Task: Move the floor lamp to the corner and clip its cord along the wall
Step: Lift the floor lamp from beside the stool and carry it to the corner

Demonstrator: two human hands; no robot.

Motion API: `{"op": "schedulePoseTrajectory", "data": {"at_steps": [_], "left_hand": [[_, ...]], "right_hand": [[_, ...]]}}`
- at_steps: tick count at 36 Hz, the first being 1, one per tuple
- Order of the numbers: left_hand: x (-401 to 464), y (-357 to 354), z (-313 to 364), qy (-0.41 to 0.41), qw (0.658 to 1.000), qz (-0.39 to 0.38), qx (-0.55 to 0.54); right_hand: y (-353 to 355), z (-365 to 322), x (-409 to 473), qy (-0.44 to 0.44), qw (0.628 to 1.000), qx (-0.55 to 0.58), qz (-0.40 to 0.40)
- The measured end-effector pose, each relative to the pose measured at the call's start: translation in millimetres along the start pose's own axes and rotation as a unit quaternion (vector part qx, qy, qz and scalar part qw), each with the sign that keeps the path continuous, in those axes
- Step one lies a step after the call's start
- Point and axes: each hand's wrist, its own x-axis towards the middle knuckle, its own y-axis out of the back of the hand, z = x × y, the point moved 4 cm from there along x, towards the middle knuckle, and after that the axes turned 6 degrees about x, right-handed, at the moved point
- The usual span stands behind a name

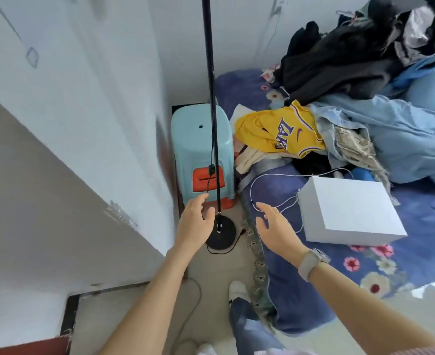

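Lamp: upright by stool.
Box: closed; I can't see inside.
Left hand: released, beside pole.
Right hand: released, empty.
Cord: possibly touching my left fingertips.

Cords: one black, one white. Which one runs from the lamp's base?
The black cord, curling on the floor around the lamp base. The white cord lies on the bed.

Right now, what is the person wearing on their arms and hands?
Both forearms are bare, with no sleeves or gloves showing. The left hand wears nothing. The right hand has a watch at the wrist, with a pale grey band and a metal-edged case.
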Motion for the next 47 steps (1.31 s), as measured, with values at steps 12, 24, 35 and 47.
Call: {"op": "schedulePoseTrajectory", "data": {"at_steps": [12, 24, 35, 47], "left_hand": [[176, -15, 17, 0.080, 0.993, 0.032, -0.083], [254, -27, -8, 0.042, 0.985, 0.082, -0.143], [264, -22, -22, 0.075, 0.982, 0.059, -0.162], [271, -23, -12, 0.011, 0.993, 0.040, -0.113]], "right_hand": [[-4, 5, 164, -0.001, 0.998, 0.047, -0.042], [-38, 22, 267, 0.009, 0.985, 0.151, -0.078], [-88, 6, 303, 0.059, 0.977, 0.199, -0.041], [-92, 18, 309, 0.083, 0.976, 0.193, -0.054]]}}
